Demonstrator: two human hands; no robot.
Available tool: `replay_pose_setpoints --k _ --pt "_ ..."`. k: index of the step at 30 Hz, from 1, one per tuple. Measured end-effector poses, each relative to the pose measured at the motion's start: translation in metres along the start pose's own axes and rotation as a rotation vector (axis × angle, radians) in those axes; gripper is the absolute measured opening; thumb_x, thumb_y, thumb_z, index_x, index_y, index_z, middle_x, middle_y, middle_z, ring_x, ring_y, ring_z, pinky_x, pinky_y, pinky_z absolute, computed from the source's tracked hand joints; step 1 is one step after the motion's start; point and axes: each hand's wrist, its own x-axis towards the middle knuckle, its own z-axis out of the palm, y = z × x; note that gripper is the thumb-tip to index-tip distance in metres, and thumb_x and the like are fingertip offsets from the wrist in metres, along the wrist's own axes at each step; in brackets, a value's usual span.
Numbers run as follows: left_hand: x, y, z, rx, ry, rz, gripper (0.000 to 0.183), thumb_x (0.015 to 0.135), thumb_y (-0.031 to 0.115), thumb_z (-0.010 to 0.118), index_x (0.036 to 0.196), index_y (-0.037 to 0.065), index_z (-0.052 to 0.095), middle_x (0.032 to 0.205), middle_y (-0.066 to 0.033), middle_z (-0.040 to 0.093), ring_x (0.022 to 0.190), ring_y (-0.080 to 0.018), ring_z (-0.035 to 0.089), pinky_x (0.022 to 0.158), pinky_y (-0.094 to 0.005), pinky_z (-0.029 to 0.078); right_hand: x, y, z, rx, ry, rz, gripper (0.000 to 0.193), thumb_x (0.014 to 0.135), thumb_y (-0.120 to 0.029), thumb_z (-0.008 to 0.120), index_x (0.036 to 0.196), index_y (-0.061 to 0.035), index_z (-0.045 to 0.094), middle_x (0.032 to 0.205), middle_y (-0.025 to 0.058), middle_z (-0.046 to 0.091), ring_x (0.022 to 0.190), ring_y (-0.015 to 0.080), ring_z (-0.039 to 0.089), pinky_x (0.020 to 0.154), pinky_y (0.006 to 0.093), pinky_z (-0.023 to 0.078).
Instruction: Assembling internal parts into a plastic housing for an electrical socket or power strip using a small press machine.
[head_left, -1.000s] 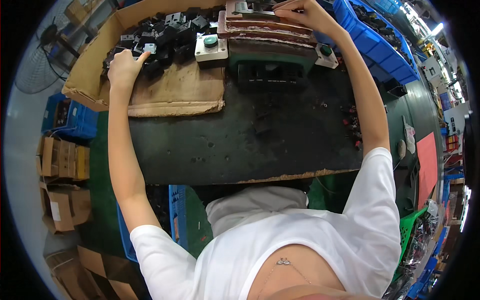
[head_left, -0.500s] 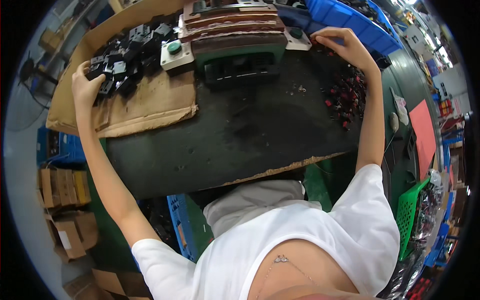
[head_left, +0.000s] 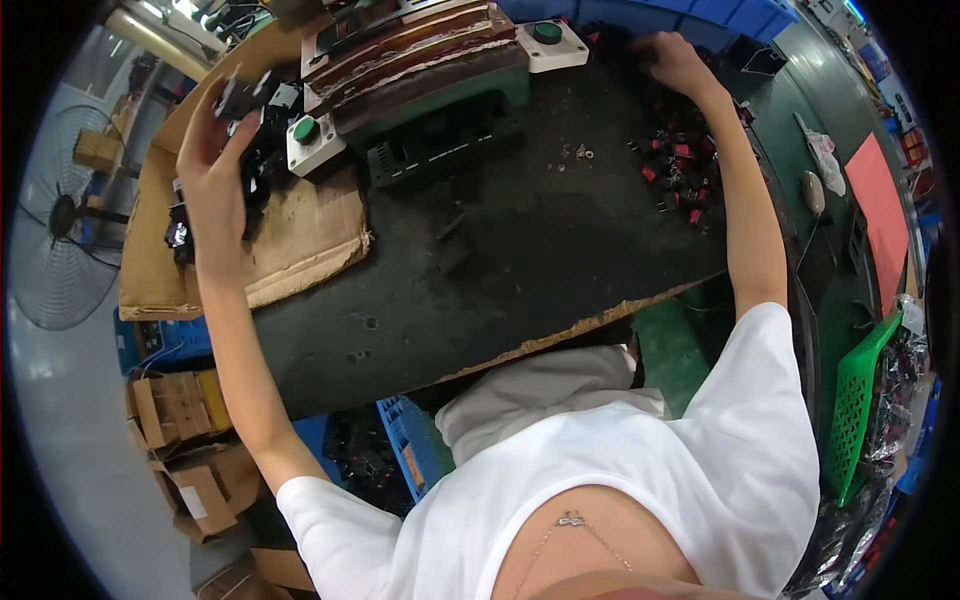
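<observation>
My left hand (head_left: 212, 150) is raised at the far left, above a cardboard tray (head_left: 320, 240) of black plastic parts. Between its thumb and fingers sits a black plastic housing (head_left: 240, 97), partly blurred. More black housings (head_left: 262, 170) lie heaped beside that hand. Out at the far right, my right hand (head_left: 682, 65) reaches to the back of the worktable, by small dark parts. Motion smears its fingertips, so whether they hold anything is unclear. Below its wrist spreads a pile of small red and black parts (head_left: 683, 160).
A bench machine (head_left: 430, 110) stands at the back centre, with a green-button box (head_left: 304, 145) on its left and another button box (head_left: 550, 50) on its right. Blue bins (head_left: 680, 18) line the back. Small metal bits (head_left: 580, 154) lie on the dark worktable (head_left: 560, 230).
My left hand has lifted from the heap, moving up and inward with a black housing. My right hand remains at the back right, now blurred. The whole view has turned somewhat.
</observation>
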Motion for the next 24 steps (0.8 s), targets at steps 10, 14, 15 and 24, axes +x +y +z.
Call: replay_pose_setpoints --k 10,14,15,24 --pt "0.064 0.012 0.082 0.667 -0.199 0.34 0.03 0.081 0.006 0.062 0.11 0.0 0.057 0.102 -0.015 0.062 0.091 -0.0247 0.06 0.078 -0.0318 0.047 0.0 0.002 -0.005 0.111 0.115 0.062 0.023 0.076 -0.007 0.058 0.099 -0.0021 0.063 0.091 0.019 0.063 0.09 0.034 0.06 0.079 0.0392 0.047" --pt "0.088 0.011 0.083 0.712 -0.349 0.371 0.032 0.081 0.009 0.06 0.112 0.0 0.054 0.106 -0.0169 0.059 0.093 -0.0306 0.057 0.082 -0.0349 0.045 -0.001 -0.014 -0.01 0.429 0.097 0.024 0.025 0.083 -0.014 0.06 0.102 0.0016 0.061 0.093 0.0097 0.065 0.086 0.0197 0.061 0.077 0.0306 0.047" --pt "0.095 0.011 0.082 0.726 -0.447 0.413 0.03 0.082 0.009 0.06 0.11 0.0 0.054 0.105 -0.0165 0.059 0.092 -0.0292 0.057 0.082 -0.0339 0.045 0.0 -0.02 -0.012 0.672 0.052 0.081 0.025 0.084 -0.018 0.061 0.1 0.0018 0.062 0.091 0.0059 0.064 0.084 0.0151 0.059 0.075 0.0289 0.046" --pt "0.094 0.006 0.088 0.541 -0.504 0.258 0.027 0.08 0.007 0.062 0.105 -0.002 0.055 0.097 -0.0131 0.058 0.085 -0.0203 0.055 0.077 -0.0292 0.044 0.002 -0.043 -0.032 0.87 0.071 0.115 0.019 0.086 -0.021 0.062 0.091 -0.0032 0.061 0.085 0.0017 0.059 0.082 0.0096 0.058 0.075 0.0205 0.046"
